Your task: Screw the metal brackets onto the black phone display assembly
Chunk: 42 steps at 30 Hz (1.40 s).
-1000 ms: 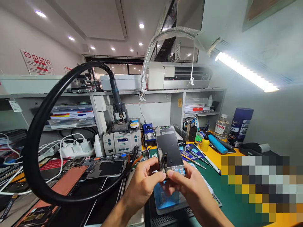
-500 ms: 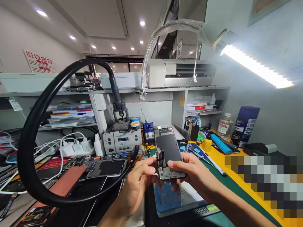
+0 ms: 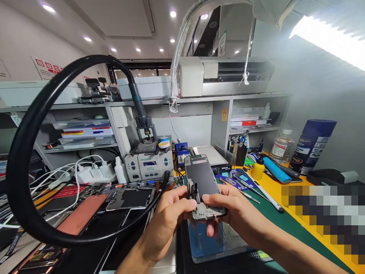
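In front and to the right of the hot-air rework station (image 3: 149, 166), a phone display assembly (image 3: 204, 177) is held back side up. The left hand (image 3: 169, 213) pinches its edge nearer the station, thumb on top; the right hand (image 3: 235, 203) grips the edge farther from it. Work seems partway: the back is exposed, but a dark flex cable (image 3: 195, 188) stands raised, not laid flat. Whether it is fastened cannot be told.

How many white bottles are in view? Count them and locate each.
2: one white bottle stands between the power strip and the control box, another on the right-hand shelf. Others may be hidden.
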### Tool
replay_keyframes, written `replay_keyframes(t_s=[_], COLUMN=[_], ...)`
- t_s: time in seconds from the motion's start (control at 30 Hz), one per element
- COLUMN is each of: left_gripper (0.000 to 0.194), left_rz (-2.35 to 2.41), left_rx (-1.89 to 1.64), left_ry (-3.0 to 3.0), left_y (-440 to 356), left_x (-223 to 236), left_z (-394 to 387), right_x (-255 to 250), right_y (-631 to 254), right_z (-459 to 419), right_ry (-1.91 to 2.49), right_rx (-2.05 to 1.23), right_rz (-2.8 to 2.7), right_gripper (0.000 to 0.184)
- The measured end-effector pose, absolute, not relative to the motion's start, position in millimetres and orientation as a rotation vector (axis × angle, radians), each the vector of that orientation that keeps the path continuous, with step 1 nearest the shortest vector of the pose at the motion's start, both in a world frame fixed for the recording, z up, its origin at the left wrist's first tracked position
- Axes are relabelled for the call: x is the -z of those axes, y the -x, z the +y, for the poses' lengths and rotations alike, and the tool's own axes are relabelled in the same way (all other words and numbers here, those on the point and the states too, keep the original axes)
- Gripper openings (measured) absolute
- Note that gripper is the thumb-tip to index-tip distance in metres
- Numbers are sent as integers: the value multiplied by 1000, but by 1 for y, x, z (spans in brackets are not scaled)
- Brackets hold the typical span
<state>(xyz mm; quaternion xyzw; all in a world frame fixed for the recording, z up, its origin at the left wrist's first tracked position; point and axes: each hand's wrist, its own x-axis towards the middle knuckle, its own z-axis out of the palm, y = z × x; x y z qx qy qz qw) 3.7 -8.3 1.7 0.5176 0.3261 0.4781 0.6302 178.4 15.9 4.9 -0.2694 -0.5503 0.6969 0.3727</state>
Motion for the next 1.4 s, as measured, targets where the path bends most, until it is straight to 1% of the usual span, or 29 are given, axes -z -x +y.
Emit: replay_keyframes(t_s=[0.43,0.63,0.83,1.03,1.4], left_gripper=[19,20,23,19,25], left_rz=[763,777,782,781,752], left_rx=[-1063,-1056,-1053,-1074,-1042], left_ry=[-1235,-1237,-1224,-1247,-1292], left_y=[-8,-7,-9,-9,-9], left_x=[-2,-1,-3,-1,-2], left_z=[-10,-9,-11,-11,-11], right_x=[0,3,4,4,5], right_y=[-184,-185,-187,-186,-186], right_z=[16,14,13,14,11], right_ry=[681,641,659,685,657], right_rx=[-1797,-1813,-1810,-1797,-1772], right_rz=[-1378,-1400,-1380,-1386,-1450], right_gripper=[23,28,27,27,33])
